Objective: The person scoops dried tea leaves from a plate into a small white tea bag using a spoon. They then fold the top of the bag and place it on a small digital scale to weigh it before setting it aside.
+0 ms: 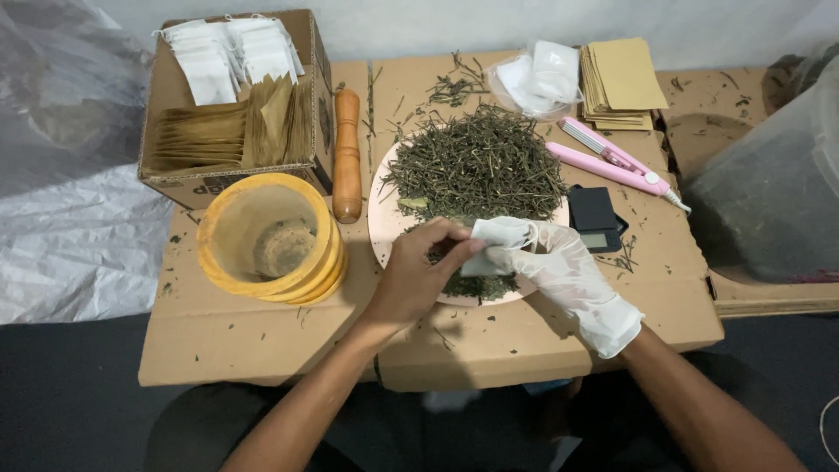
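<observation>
Over the near edge of the pink plate (377,229), at the middle of the cardboard-covered worktop (262,345), both hands meet on a small white filter bag (492,245). The bare left hand (418,278) pinches one side of the bag's mouth with fingers closed on it; the gloved right hand (566,273) grips the other side, also closed on it. The bag looks thin, limp and nearly weightless, likely easy to tear or crumple, so the top edges seem the best hold. Beneath lies a heap of dried green stems (476,164). Toward the left edge stand a yellow mortar (266,236) and wooden pestle (347,153); toward the right edge, a pink sealing tool (616,162) and small black scale (596,218).
</observation>
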